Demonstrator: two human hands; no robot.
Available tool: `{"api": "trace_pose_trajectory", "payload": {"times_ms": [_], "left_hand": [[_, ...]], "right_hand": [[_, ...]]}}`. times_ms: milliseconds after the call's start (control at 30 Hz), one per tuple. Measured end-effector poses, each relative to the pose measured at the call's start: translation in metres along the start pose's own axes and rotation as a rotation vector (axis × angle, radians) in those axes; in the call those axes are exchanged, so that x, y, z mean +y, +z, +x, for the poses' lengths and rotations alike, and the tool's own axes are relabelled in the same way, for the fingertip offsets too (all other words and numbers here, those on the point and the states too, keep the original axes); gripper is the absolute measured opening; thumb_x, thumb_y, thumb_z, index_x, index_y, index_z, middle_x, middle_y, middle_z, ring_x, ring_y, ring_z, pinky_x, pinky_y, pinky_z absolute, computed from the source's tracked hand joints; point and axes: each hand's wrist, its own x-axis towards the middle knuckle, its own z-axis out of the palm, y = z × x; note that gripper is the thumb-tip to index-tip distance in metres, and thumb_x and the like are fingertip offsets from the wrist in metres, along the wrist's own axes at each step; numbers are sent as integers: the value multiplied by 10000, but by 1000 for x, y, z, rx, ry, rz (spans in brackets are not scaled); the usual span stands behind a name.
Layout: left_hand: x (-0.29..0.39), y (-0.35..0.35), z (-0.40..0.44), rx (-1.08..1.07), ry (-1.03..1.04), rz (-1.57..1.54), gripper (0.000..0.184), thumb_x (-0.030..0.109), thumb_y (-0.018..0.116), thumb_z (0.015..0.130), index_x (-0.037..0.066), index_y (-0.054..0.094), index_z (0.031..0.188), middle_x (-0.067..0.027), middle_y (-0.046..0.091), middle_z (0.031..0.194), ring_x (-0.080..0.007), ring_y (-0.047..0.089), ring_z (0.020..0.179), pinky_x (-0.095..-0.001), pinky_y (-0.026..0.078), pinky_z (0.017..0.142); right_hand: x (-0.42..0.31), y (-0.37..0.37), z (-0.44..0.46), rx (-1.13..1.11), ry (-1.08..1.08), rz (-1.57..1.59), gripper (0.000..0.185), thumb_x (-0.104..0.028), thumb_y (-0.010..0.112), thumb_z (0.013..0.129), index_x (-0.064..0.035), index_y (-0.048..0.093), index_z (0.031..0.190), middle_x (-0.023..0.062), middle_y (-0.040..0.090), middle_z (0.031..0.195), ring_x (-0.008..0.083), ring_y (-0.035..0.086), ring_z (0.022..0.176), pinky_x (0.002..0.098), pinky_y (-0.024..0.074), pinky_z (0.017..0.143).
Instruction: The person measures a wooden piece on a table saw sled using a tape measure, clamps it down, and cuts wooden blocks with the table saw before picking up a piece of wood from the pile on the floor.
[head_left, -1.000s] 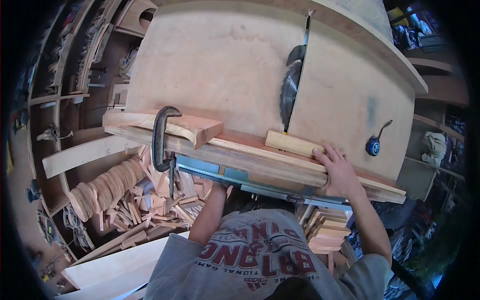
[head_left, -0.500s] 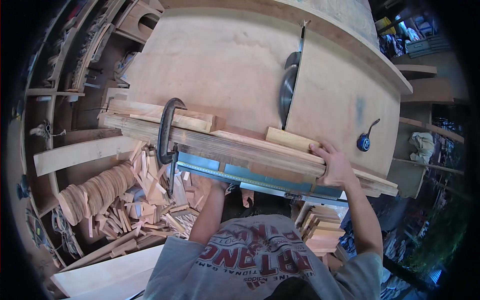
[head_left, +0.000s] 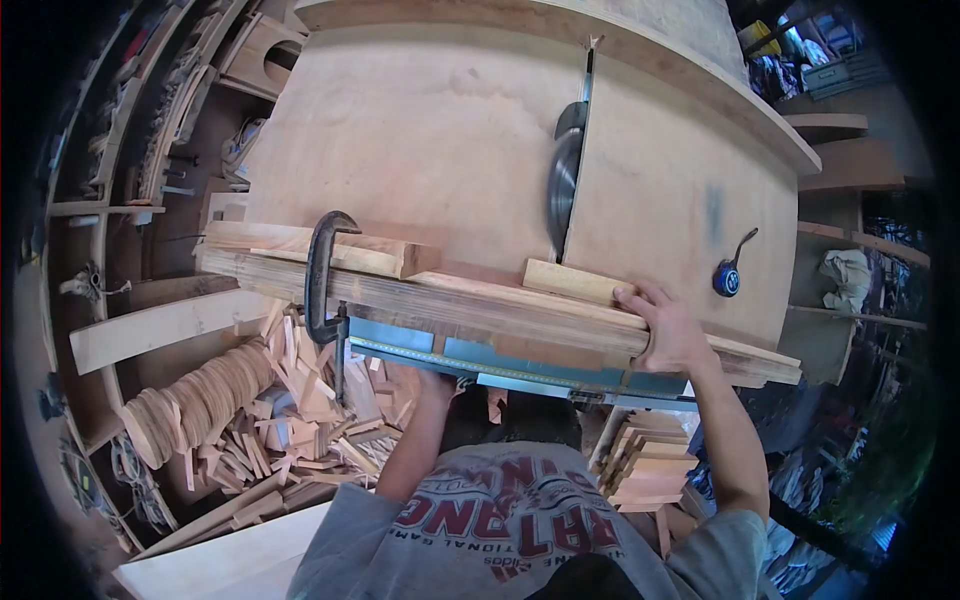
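Note:
My right hand (head_left: 672,332) wraps over the thick wooden fence (head_left: 480,306) at the near edge of a plywood sled. Its fingertips press the right end of a short wood block (head_left: 570,281), and its thumb lies on the fence's near face. The block lies along the fence, just short of the circular saw blade (head_left: 564,185) standing up through the slot. Below the blue saw table edge, my left hand (head_left: 437,384) is low by my body, its fingers hidden. A C-clamp (head_left: 322,275) grips a wood strip (head_left: 375,258) to the fence's left part.
A blue tape measure (head_left: 727,278) lies on the sled's right side. Heaped offcuts (head_left: 300,400) and a row of curved wood pieces (head_left: 200,400) are at lower left. Stacked boards (head_left: 650,460) stand by my right side. A rail (head_left: 560,40) crosses the sled's far edge.
The view has shifted slightly, so the sled, blade and clamp appear a little farther left. My right hand keeps its hold on the block and fence.

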Motion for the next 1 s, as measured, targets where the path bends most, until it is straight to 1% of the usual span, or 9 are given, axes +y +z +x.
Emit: {"api": "trace_pose_trajectory", "payload": {"times_ms": [33, 100, 133, 200, 267, 333, 500, 667, 1000], "left_hand": [[-6, -4, -18, 180, 106, 38, 537, 465, 537, 1076, 54, 560, 1420, -122, 641, 1352, -301, 669, 1084, -401, 501, 1023], [-9, -27, -83, 229, 433, 589, 385, 340, 625, 1032, 26, 616, 1255, -147, 651, 1237, -302, 660, 983, -391, 512, 956], [10, -7, -109, 231, 437, 594, 385, 340, 625, 1032, 26, 616, 1255, -147, 651, 1237, -302, 660, 983, -391, 512, 956], [62, 46, -163, -366, 1496, 1041, 305, 271, 618, 1009, 5, 622, 1159, -162, 643, 1152, -307, 625, 995, -452, 499, 953], [116, 101, -157, -304, 1893, 913, 343, 263, 577, 1009, -15, 629, 1202, -193, 645, 1132, -339, 622, 1051, -476, 490, 979], [168, 151, -148, -109, 1987, 828, 456, 328, 552, 1034, -38, 618, 1298, -222, 656, 1224, -393, 623, 1164, -493, 483, 1036], [229, 210, -117, -352, 1823, 1253, 604, 491, 471, 1067, -20, 657, 1330, -243, 680, 1332, -420, 636, 1278, -554, 449, 1128], [227, 220, -118, -307, 1895, 1181, 645, 574, 507, 1035, -16, 736, 1164, -214, 754, 1094, -438, 721, 1072, -553, 535, 1015], [229, 239, -104, -312, 1928, 1115, 536, 489, 581, 1014, -13, 722, 1136, -212, 740, 1063, -442, 715, 1031, -542, 545, 987]], "right_hand": [[1, -3, 3, 2, -1, -6, 1048, -272, 870, 461, -186, 614, 1473, 181, 540, 1525, 421, 545, 1368, 507, 458, 1158], [5, -2, 3, 8, -12, -13, 1051, -273, 871, 454, -185, 617, 1470, 180, 543, 1522, 421, 547, 1364, 504, 462, 1156], [6, 2, 2, 16, -14, -9, 1054, -274, 871, 448, -184, 619, 1467, 179, 547, 1519, 421, 550, 1359, 500, 466, 1154], [5, 0, 3, 20, -9, -8, 1056, -279, 871, 444, -184, 620, 1466, 178, 549, 1516, 415, 552, 1358, 499, 471, 1150], [2, 3, 1, 16, -28, -16, 1058, -284, 871, 440, -183, 621, 1464, 178, 551, 1514, 409, 555, 1357, 497, 476, 1145], [4, 1, 3, 33, -24, -3, 1061, -282, 866, 437, -183, 621, 1464, 172, 553, 1509, 394, 561, 1353, 491, 482, 1138], [0, 1, 0, 16, 3, 3, 1051, -272, 858, 439, -181, 624, 1459, 165, 552, 1511, 388, 561, 1355, 491, 486, 1137], [1, -3, 2, 18, 2, -2, 1025, -261, 856, 452, -178, 633, 1450, 166, 551, 1513, 394, 560, 1356, 486, 487, 1137], [14, -10, 17, 65, -27, -10, 1005, -250, 849, 462, -184, 639, 1443, 185, 565, 1500, 405, 574, 1338, 482, 497, 1127]]}}
